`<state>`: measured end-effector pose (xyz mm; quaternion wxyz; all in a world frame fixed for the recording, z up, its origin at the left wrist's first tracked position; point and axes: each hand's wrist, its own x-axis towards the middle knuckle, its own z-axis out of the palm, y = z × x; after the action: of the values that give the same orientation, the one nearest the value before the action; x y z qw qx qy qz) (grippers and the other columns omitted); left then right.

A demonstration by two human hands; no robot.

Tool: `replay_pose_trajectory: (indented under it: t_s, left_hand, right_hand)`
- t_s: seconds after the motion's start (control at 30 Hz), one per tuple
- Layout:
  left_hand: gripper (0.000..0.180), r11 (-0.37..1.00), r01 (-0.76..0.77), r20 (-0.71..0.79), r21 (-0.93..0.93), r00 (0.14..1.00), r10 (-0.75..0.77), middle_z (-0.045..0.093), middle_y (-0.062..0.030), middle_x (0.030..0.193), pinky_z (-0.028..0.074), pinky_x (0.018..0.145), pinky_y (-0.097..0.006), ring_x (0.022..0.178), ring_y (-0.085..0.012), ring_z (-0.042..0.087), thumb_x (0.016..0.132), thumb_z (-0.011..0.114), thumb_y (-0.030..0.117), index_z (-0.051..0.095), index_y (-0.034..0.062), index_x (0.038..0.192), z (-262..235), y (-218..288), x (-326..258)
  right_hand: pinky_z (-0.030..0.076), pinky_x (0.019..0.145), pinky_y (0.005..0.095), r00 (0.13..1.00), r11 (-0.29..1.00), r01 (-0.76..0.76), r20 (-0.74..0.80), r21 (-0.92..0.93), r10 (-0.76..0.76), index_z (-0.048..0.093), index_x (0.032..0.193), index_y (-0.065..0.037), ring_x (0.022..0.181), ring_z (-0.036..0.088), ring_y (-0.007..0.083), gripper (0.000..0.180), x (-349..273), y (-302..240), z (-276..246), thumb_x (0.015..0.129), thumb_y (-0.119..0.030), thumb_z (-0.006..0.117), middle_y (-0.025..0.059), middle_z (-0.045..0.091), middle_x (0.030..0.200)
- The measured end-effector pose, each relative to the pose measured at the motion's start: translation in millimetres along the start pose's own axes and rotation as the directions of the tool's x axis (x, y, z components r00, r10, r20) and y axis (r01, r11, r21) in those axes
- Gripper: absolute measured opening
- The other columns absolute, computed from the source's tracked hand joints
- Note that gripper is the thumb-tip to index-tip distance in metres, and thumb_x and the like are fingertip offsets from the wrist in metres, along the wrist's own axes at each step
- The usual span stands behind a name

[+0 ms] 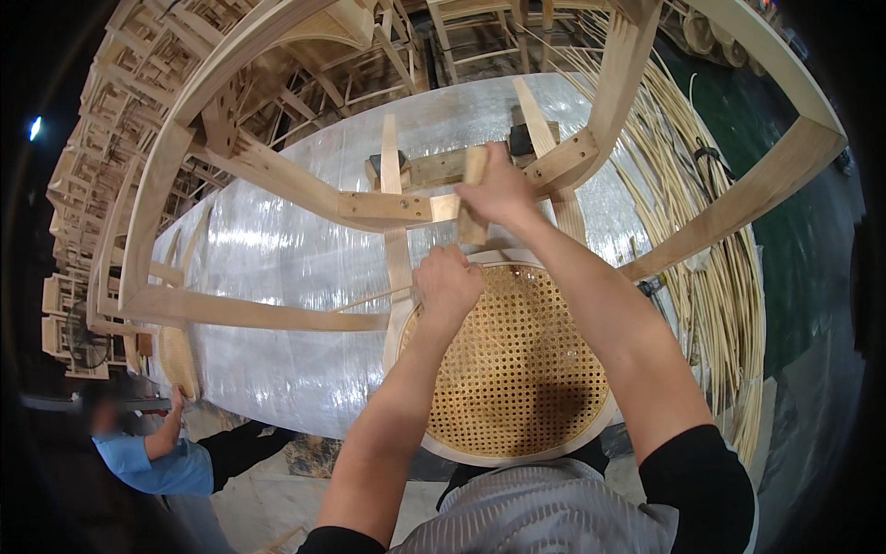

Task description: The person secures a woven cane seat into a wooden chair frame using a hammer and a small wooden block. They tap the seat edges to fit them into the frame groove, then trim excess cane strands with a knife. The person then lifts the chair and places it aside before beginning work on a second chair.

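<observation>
My left hand (448,282) is closed at the upper left rim of a round chair seat of woven cane (517,365) set in a pale wooden ring. A thin cane strip (369,301) runs in from the left to this hand; its end is hidden by the fingers. Just beyond the far rim, my right hand (501,189) grips a wooden block (475,194), held roughly upright with its lower end close to the rim. The seat belongs to a pale wooden chair frame (305,189) lying tipped over, its parts reaching out to both sides.
The frame lies on a table covered in shiny plastic film (277,369). A bundle of long rattan strips (724,295) hangs along the right side. Many chair frames (101,175) are stacked at the left and back. A person in a blue shirt (166,462) works at lower left.
</observation>
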<state>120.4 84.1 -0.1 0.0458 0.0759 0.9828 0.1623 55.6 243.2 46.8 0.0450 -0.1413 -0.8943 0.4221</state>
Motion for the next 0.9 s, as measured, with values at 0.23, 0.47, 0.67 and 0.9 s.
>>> replay_pose_trajectory:
  t_s: [0.23, 0.47, 0.67, 0.9]
  left_hand:
    - [0.025, 0.998, -0.037, -0.05, 0.048, 0.998, 0.04, 0.071, -0.0193, 0.1, 0.052, 0.09, -0.05, 0.098, -0.0379, 0.07, 0.086, 0.076, 0.029, 0.07, 0.0056, 0.092, -9.8, 6.1, -9.0]
    - [0.025, 0.994, -0.064, -0.06, 0.093, 0.996, 0.07, 0.071, -0.0178, 0.102, 0.048, 0.092, -0.051, 0.102, -0.0361, 0.069, 0.086, 0.076, 0.03, 0.07, 0.0064, 0.092, -14.4, 12.3, -9.8]
    - [0.025, 0.996, -0.059, -0.042, 0.072, 0.997, 0.062, 0.071, -0.0162, 0.102, 0.048, 0.092, -0.05, 0.101, -0.0363, 0.069, 0.085, 0.077, 0.031, 0.072, 0.0071, 0.093, -11.6, 5.1, -7.4]
    - [0.03, 0.997, -0.043, -0.047, -0.059, 0.998, 0.04, 0.075, -0.0153, 0.088, 0.055, 0.079, -0.046, 0.086, -0.0348, 0.073, 0.084, 0.078, 0.034, 0.074, 0.0048, 0.091, 1.6, -15.4, -1.8]
  right_hand:
    - [0.055, 0.099, 0.0507, 0.967, 0.994, 0.044, 0.254, -0.101, -0.017, 0.047, 0.138, -0.001, 0.115, 0.07, 0.0441, 0.073, 8.3, -16.9, 25.2, 0.08, -0.029, 0.082, 0.0278, 0.072, 0.118]
    - [0.057, 0.1, 0.0477, 0.94, 0.984, 0.042, 0.342, -0.172, 0.019, 0.049, 0.137, 0.0, 0.116, 0.07, 0.0429, 0.075, -5.9, -3.6, 27.9, 0.078, -0.031, 0.083, 0.0259, 0.073, 0.118]
    - [0.058, 0.097, 0.0458, 0.926, 0.976, 0.078, 0.377, -0.203, 0.004, 0.054, 0.138, 0.001, 0.112, 0.072, 0.0428, 0.078, -8.4, 1.6, 33.5, 0.075, -0.035, 0.083, 0.028, 0.074, 0.116]
    - [0.058, 0.099, 0.0467, 0.923, 0.979, 0.09, 0.384, -0.185, -0.012, 0.048, 0.148, 0.002, 0.114, 0.072, 0.0416, 0.089, -21.9, 1.4, 38.8, 0.078, -0.04, 0.084, 0.0285, 0.073, 0.118]
